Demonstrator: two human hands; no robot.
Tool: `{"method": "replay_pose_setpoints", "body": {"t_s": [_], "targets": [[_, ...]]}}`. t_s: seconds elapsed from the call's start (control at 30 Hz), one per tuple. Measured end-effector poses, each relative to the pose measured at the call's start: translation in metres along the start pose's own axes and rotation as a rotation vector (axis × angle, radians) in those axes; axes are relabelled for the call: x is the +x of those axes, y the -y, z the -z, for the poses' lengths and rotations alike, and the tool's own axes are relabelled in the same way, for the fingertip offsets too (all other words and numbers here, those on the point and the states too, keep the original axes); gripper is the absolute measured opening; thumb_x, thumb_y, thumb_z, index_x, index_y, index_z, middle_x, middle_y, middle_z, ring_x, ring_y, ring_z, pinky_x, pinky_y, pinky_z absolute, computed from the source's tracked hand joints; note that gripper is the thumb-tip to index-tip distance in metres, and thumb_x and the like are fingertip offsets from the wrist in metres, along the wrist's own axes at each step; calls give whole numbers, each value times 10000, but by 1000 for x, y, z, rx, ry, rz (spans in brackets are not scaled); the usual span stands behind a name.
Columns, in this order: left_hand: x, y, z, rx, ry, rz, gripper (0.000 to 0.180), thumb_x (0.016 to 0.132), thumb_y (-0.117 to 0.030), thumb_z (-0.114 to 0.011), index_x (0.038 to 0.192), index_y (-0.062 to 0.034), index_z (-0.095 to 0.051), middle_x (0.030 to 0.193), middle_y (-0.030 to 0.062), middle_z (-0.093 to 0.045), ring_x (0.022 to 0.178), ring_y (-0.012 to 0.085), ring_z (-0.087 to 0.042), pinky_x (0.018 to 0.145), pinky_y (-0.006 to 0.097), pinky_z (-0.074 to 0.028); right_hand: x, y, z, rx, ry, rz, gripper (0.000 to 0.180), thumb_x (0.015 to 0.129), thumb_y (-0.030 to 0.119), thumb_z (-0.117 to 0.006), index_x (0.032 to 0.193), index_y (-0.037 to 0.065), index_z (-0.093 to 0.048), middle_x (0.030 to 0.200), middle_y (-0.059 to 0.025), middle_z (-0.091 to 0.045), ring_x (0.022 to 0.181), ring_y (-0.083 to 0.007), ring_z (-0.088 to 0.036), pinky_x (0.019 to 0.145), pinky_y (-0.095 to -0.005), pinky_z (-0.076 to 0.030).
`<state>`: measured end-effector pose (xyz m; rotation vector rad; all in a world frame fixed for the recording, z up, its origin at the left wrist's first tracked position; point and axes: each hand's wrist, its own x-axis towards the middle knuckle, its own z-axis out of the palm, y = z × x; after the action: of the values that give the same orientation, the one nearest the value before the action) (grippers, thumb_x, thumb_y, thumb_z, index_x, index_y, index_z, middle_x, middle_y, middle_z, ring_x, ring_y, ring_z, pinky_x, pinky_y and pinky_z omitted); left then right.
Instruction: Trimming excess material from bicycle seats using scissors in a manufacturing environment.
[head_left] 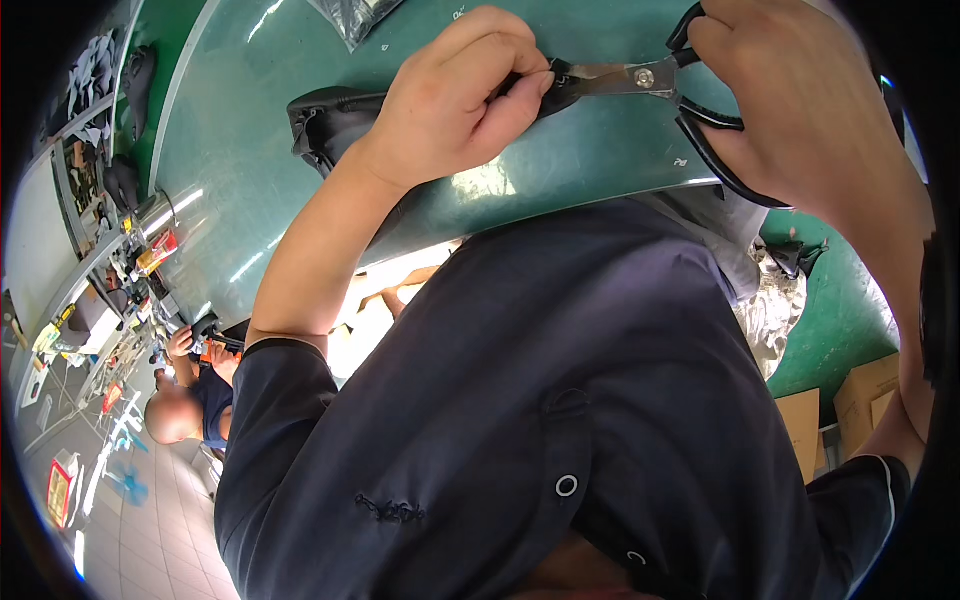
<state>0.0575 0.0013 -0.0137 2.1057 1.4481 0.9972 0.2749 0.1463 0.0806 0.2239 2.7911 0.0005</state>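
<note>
Black soft piece (335,112) lies on green table (590,160), long axis running left-right, rising slightly rightward. Left hand (460,100) pinches its right end, thumb against forefinger, probably steadying it at the blades. Scissors (645,80) point left, roughly in line; right hand (790,100) grips their spread handles, seemingly for leverage.

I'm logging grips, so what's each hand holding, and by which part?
Left hand: a black floppy item, near its right end. Right hand: scissors, by the handles.
</note>
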Motion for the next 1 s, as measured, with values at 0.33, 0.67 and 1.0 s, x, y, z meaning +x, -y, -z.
{"method": "replay_pose_setpoints", "body": {"t_s": [0.33,0.67,1.0], "targets": [[-8,8,-9,-6,-20,38,107,833,14,-745,889,-18,-660,923,79,-631,691,203,-588,592,315,-481,9,-6,3,-113,74,157,176,799,210,-671,806,47,-735,775,-102,-709,723,-285,-726,662,-393,-582],[-2,-9,14,-136,98,439,92,880,76,-672,891,6,-613,943,89,-597,633,108,-454,556,253,-360,-24,-23,0,-26,-75,85,286,724,307,-750,760,45,-640,688,-74,-609,631,-281,-668,569,-398,-531],[-14,14,5,-429,-57,154,124,788,115,-681,822,15,-616,882,30,-587,586,51,-374,521,231,-308,-13,-16,-16,24,-182,96,449,703,457,-787,770,48,-613,767,-87,-599,722,-285,-625,658,-400,-512]]}}
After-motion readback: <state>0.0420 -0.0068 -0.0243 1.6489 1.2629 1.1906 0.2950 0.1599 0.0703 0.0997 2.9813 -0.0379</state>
